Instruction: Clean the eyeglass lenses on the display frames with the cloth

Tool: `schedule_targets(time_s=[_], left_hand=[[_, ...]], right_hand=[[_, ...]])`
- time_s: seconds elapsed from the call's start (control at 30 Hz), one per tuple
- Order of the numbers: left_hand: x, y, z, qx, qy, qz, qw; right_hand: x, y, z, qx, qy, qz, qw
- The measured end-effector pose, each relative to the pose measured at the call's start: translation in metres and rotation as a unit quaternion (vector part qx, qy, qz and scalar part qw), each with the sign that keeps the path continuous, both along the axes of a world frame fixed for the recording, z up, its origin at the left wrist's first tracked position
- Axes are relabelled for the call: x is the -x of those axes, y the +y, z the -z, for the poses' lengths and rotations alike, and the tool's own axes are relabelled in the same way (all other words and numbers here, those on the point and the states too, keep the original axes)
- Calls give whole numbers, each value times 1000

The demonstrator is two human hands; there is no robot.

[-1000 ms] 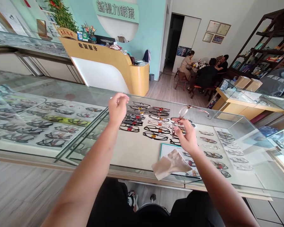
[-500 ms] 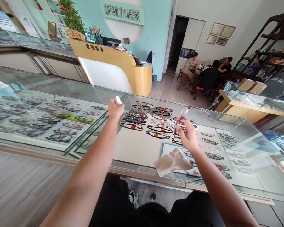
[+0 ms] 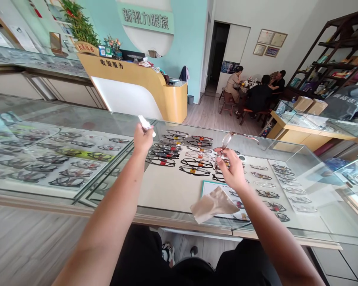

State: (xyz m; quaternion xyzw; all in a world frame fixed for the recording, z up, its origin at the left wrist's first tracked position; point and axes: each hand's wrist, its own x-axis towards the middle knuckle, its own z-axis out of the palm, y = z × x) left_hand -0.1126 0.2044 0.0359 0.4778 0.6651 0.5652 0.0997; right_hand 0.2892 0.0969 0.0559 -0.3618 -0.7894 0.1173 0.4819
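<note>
My left hand (image 3: 143,139) is closed around a small white bottle-like object (image 3: 144,123), held upright above the glass counter; its lower part is hidden by the fingers. Pinched in my right hand (image 3: 231,167) is a pair of eyeglasses (image 3: 226,141) with a thin frame, one lens up and a temple stretching out to the right. A crumpled beige cloth (image 3: 214,204) lies on the counter top near my right forearm. Under the glass, several dark-framed glasses (image 3: 196,171) with small coloured stickers are laid out in rows between and beyond my hands.
The glass display counter (image 3: 164,202) spans the view before me, with more frames at left and right. Inside it lies a teal-edged sheet (image 3: 207,186). Beyond are a yellow reception desk (image 3: 176,99), several people seated at a table, and cardboard boxes (image 3: 303,104) on another counter.
The white object in my left hand has tipped and now shows more of its length. My right hand keeps the glasses in much the same pose. The whole view has shifted slightly.
</note>
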Motion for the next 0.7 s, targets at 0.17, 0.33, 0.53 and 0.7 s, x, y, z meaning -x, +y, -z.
schedule_targets(time_s=[0.17,0.33,0.53,0.7], left_hand=[[-60,-28,-33,-85,-215,228,946],[-120,-75,-53,25,-360,451,816],[-151,-98,-52,123,-431,555,701],[-153,-102,-50,160,-456,571,664]], right_hand=[[1,0,-1,-2,3,1,1000],[3,-2,-3,2,-1,8,1000],[6,-3,-4,7,-5,-2,1000],[6,-5,-3,8,-4,-12,1000]])
